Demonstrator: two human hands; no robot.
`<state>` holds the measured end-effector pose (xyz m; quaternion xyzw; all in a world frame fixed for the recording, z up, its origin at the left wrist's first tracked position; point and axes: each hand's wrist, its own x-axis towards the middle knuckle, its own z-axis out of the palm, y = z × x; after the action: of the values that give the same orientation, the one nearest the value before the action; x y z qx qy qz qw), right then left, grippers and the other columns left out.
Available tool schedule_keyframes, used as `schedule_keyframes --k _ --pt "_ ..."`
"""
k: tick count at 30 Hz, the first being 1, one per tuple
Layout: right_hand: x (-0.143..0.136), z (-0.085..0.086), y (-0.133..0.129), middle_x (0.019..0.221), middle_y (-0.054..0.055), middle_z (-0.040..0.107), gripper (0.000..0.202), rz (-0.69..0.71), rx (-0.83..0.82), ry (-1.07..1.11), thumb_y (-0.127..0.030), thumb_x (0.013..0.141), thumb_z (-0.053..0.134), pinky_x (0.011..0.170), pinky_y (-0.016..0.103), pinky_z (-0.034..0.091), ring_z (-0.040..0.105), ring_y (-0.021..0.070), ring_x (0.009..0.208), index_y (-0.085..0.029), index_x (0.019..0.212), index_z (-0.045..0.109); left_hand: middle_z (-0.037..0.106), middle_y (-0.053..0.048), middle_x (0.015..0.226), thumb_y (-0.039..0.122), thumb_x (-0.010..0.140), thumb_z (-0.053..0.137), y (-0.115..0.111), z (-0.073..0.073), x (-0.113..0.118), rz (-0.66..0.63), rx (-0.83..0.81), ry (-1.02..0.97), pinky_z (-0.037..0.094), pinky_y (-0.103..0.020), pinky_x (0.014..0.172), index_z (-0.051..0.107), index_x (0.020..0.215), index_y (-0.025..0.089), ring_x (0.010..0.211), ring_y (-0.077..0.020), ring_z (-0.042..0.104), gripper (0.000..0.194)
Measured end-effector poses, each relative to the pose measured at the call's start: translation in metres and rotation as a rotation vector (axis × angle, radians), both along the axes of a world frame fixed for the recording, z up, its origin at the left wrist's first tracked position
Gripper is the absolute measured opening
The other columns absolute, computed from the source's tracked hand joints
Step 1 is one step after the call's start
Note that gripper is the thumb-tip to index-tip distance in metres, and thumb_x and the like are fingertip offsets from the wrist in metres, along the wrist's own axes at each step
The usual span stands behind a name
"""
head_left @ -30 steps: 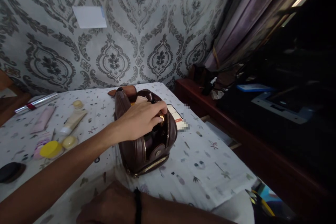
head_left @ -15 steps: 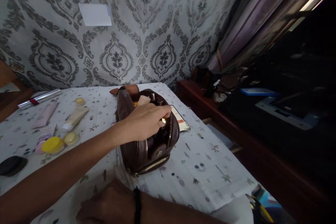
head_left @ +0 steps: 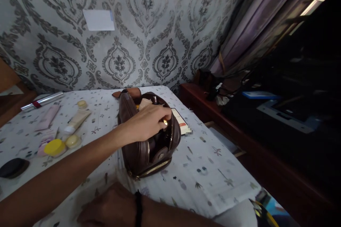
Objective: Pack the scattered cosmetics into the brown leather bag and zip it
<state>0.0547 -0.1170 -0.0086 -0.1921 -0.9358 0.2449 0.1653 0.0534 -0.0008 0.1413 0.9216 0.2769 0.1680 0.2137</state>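
A dark brown leather bag (head_left: 133, 152) stands unzipped on the patterned white cloth. My left hand (head_left: 149, 122) reaches into its opening, thumb and fingers pinched together by a small shiny gold-coloured thing (head_left: 165, 123), too small to name. Beside that hand, a pale tube (head_left: 145, 103) and dark items with shiny caps show inside the bag. My right hand (head_left: 106, 204), below a black wristband (head_left: 138, 207), lies low in front of the bag; its fingers are dark and unclear. Against the bag's right side lies a cream-coloured box (head_left: 181, 124).
To the left lie a yellow-lidded jar (head_left: 54, 147), two small cream jars, a beige tube (head_left: 77, 121), a pink tube (head_left: 48, 117), a silver tube (head_left: 42, 101) and a black round case (head_left: 14, 167). A dark red wooden desk (head_left: 197, 103) borders the cloth on the right.
The view has shifted slightly. My left hand stays in the bag, its fingers a little lower and still pinched. My right hand has hardly moved.
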Motion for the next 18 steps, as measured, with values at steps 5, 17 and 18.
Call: schedule_keyframes --k 5,17,18 --pt "-0.0025 -0.0051 0.0010 0.099 0.002 0.078 0.025 0.019 -0.014 -0.010 -0.033 0.096 0.050 0.073 0.022 0.051 0.073 0.0137 0.090 -0.020 0.111 0.066 0.060 0.002 0.076 0.008 0.081 0.062 -0.0010 0.0035 -0.0005 0.014 -0.004 0.054 0.034 -0.030 0.068 0.056 0.076 0.018 0.078 -0.0167 0.054 0.013" --pt "-0.0005 -0.0069 -0.0003 0.105 0.001 0.078 0.023 0.013 -0.026 0.001 -0.032 0.096 0.053 0.080 0.021 0.052 0.072 0.0133 0.095 -0.020 0.111 0.065 0.070 -0.002 0.086 0.014 0.082 0.065 0.0037 0.0000 0.0010 0.068 -0.071 -0.025 0.045 -0.031 0.080 0.067 0.087 0.017 0.086 -0.0186 0.062 0.006" --pt "-0.0006 -0.0073 -0.0002 0.105 0.001 0.078 0.023 0.013 -0.024 0.006 -0.032 0.096 0.052 0.080 0.020 0.052 0.071 0.0132 0.095 -0.020 0.111 0.065 0.071 -0.003 0.086 0.015 0.083 0.064 0.0049 0.0004 0.0028 0.076 -0.061 -0.029 0.045 -0.032 0.081 0.068 0.087 0.017 0.086 -0.0188 0.063 0.007"
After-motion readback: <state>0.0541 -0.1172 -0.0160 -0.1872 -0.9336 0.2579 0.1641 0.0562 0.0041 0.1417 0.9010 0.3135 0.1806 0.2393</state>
